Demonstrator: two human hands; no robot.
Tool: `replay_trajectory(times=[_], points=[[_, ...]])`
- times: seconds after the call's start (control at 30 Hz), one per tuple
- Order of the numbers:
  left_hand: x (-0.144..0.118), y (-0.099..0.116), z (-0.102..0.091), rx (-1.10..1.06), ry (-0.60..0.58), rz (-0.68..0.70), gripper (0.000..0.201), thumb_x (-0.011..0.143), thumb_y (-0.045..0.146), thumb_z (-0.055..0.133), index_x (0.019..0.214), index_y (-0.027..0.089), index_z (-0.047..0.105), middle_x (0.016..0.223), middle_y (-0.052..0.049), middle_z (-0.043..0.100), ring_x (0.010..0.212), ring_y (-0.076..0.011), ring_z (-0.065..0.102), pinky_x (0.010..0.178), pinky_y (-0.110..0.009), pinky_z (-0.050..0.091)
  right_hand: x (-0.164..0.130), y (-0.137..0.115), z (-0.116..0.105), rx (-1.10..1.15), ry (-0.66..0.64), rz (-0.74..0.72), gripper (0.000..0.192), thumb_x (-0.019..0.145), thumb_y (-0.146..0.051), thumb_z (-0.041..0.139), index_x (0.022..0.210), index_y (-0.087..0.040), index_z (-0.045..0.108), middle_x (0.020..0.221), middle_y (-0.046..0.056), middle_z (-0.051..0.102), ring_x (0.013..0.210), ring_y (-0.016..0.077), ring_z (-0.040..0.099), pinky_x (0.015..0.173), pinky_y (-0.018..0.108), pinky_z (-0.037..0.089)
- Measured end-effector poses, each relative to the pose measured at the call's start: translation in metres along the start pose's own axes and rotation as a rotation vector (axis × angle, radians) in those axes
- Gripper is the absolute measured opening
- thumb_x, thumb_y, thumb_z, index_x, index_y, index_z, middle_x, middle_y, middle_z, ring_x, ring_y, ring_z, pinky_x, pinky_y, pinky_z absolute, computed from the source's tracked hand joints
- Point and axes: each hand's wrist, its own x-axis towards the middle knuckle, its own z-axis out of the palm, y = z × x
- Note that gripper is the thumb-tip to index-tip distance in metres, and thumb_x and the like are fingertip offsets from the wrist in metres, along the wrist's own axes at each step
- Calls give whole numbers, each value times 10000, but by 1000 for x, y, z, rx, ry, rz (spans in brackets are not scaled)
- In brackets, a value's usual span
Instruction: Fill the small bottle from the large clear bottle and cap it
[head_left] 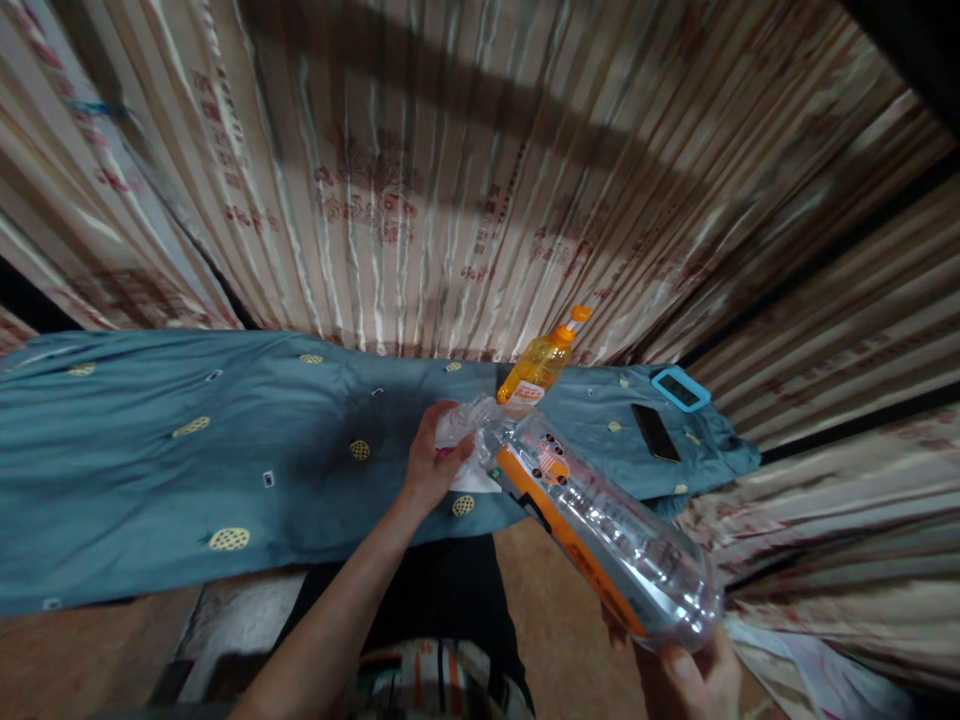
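My right hand (694, 675) grips the base of a large clear plastic bottle (607, 510) with an orange and black label. That bottle lies tilted, its neck end pointing up and left toward my other hand. My left hand (435, 465) is closed around a small clear plastic container (459, 422), whose exact kind I cannot make out. Its clear end meets or overlaps the large bottle's neck; whether they touch is unclear. Just behind stands an orange-capped pump bottle (541, 362) of yellow liquid. Something white (480, 477) shows beneath my left hand.
A teal cloth with a pineapple print (150, 450) covers the long surface before me. A dark phone (655, 432) and a blue-framed device (681, 389) lie at its right end. Pleated patterned curtains (420, 180) hang behind and to the right.
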Motion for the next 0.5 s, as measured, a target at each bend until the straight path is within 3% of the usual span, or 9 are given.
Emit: replay_trajectory(times=[0.3, 0.5], points=[[1, 1, -1, 36, 4, 3, 532, 779, 427, 846, 1230, 210, 666, 1179, -83, 746, 1035, -272, 730, 961, -412, 598, 0, 0, -1, -60, 19, 18, 728, 693, -499, 964, 1320, -217, 726, 795, 1, 725, 644, 185, 580, 622, 300, 494], [0, 1, 0, 17, 2, 3, 488, 803, 378, 841, 1231, 212, 675, 1169, -70, 763, 1003, -245, 739, 936, -378, 614, -5, -7, 7, -28, 34, 25, 761, 775, -551, 935, 1407, -208, 687, 774, -4, 709, 627, 209, 602, 612, 333, 498]])
